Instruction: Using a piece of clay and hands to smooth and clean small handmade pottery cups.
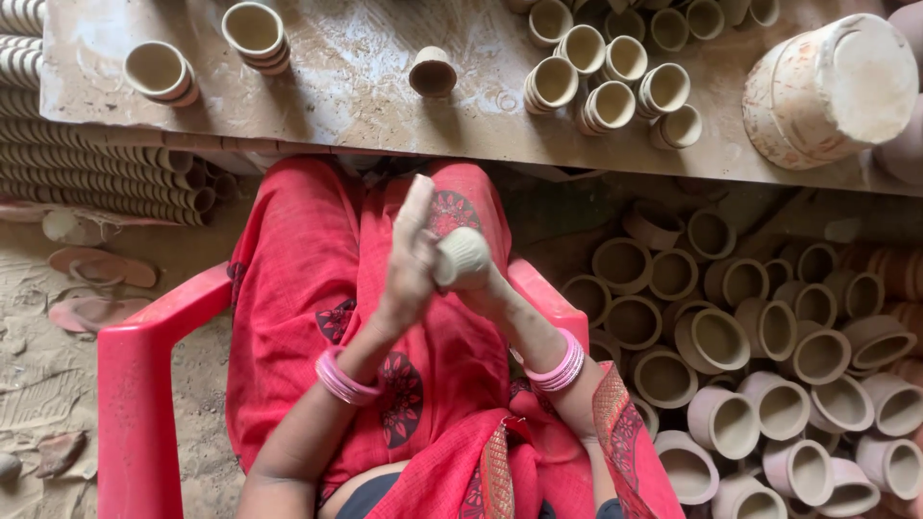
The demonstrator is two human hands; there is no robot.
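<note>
Right hand (486,288) grips a clay cup (462,258) (ribbed, pale); flat left hand (411,252) presses its side.

We cannot see the palm of our right hand (478,288): the small ribbed clay cup (462,258) sits over it, and the cup's mouth is turned away from us. Our left hand (411,252) is smeared by motion, so its fingers run together. The counter (365,106) is cut off along the top edge, which slices through the cups at its far end. The large clay pot (829,88) loses its right side to the frame. Beneath the counter the stacked cup rows (106,173) run off the left edge. The red plastic chair (137,404) is cut by the bottom edge, and our lap hides its seat.
</note>
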